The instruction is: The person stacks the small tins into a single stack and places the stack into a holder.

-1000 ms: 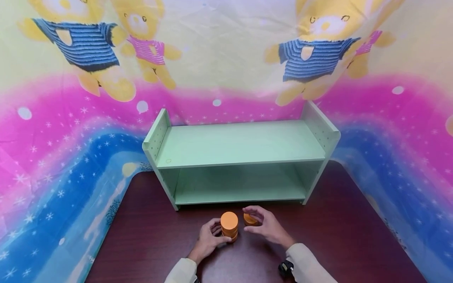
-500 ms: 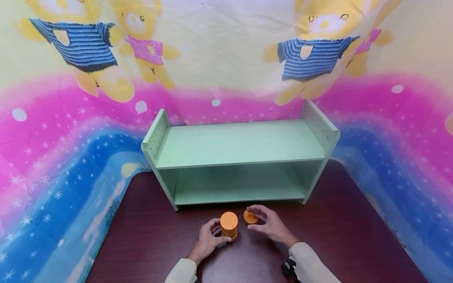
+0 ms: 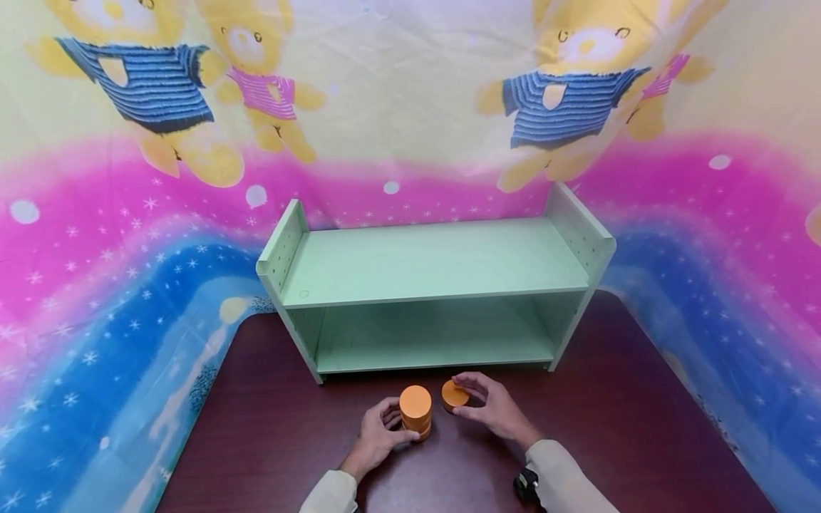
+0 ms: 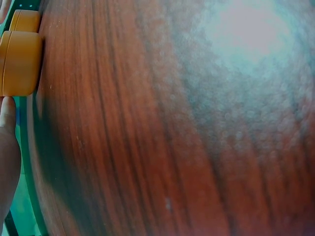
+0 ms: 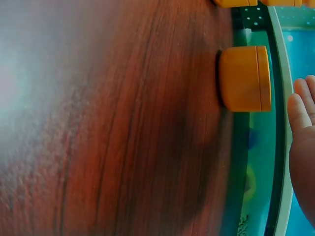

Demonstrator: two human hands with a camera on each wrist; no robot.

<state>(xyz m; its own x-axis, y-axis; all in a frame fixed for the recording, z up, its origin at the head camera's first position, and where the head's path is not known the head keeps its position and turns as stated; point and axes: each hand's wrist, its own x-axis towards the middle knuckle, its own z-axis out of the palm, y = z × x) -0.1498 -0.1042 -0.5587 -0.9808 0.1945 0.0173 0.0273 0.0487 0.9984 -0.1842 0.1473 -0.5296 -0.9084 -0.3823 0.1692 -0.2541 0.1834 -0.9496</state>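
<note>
Orange containers (image 3: 415,403) stand on a dark table (image 3: 269,406) before bear-print cloth (image 3: 398,92).

We see a stack of two orange cylindrical jars (image 3: 416,413) upright on the bench (image 3: 282,434); at its two o'clock, apart, stands a single orange cylindrical jar (image 3: 454,395).

No legible text, label, brand or number in any view: nothing readable on orange containers (image 3: 415,402), green shelf (image 3: 436,260) or printed backdrop (image 3: 391,85). Dark device (image 3: 526,486) by right sleeve (image 3: 567,477): too small to read.
</note>
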